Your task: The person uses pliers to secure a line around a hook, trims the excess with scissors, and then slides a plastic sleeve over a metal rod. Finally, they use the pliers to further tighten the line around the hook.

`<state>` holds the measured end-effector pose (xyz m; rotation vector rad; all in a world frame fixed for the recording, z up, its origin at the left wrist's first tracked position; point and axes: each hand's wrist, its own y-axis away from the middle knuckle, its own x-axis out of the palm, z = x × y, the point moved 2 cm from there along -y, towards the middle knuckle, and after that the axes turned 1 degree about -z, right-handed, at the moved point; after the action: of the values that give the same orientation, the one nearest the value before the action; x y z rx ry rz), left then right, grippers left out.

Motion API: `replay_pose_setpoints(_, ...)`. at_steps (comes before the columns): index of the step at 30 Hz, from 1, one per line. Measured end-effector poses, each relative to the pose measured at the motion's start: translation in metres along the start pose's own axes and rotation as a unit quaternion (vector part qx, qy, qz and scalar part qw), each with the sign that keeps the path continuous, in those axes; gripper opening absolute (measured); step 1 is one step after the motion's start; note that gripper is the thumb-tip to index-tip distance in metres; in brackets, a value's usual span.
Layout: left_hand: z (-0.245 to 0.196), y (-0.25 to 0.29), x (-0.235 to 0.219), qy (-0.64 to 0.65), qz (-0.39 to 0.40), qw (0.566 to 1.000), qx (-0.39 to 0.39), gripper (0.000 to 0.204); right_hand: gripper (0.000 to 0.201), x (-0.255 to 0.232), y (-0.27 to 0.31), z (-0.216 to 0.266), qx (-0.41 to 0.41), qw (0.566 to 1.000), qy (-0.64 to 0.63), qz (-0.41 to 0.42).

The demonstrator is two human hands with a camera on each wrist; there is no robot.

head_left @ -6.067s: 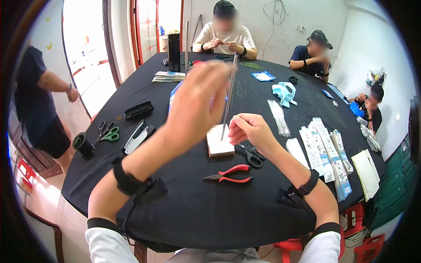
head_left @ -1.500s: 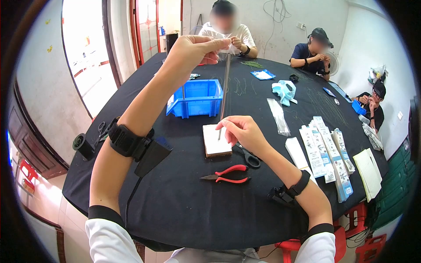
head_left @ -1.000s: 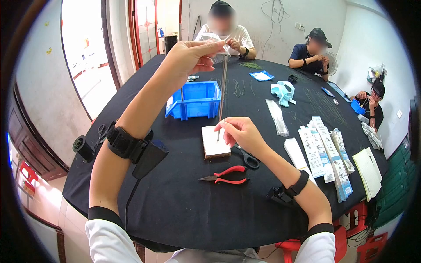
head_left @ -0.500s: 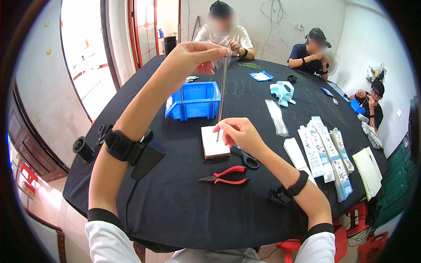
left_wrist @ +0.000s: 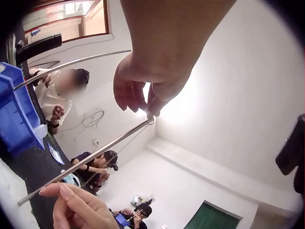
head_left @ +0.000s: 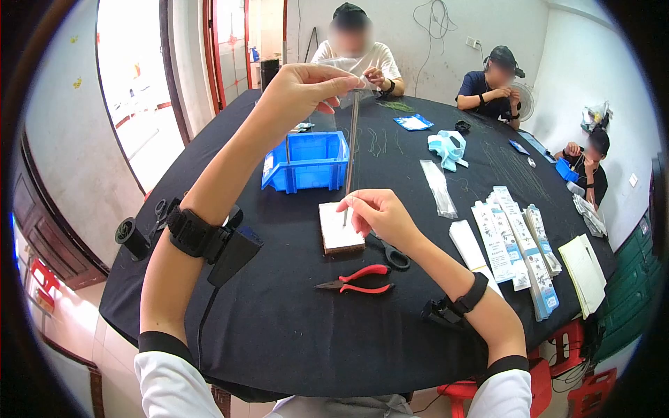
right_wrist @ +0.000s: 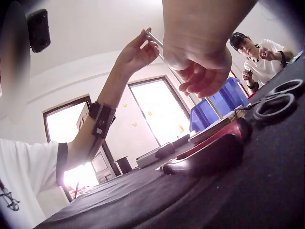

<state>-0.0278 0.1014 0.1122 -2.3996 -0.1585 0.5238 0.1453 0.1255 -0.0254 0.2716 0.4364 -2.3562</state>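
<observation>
One blue bin [head_left: 306, 175] sits beyond the white block [head_left: 339, 238]. High above that block, the left hand [head_left: 308, 87] pinches in its fingers a metal rod [head_left: 352, 139], its foot on the block. By the block's right edge, the right hand [head_left: 382, 214] curls narrow fingers, their hold unclear.

White walls [head_left: 502, 24], bright doorway [head_left: 132, 70], black-clothed table [head_left: 279, 341], red stools [head_left: 592, 396], perhaps a green door [head_left: 627, 306] at right
</observation>
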Motion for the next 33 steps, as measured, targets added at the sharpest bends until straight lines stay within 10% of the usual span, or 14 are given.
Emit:
replay_pose_setpoints(11,0.009,-0.003,0.003,-0.054,0.06,0.995,0.054,0.023,0.027,-0.001,0.0,0.0,-0.001,1.0,-0.005,-0.006)
replay_pose_setpoints(33,0.065,0.055,0.05,0.059,0.117,0.987,-0.096,0.016,0.031,0.017,0.001,-0.019,-0.019,0.985,-0.149,-0.089)
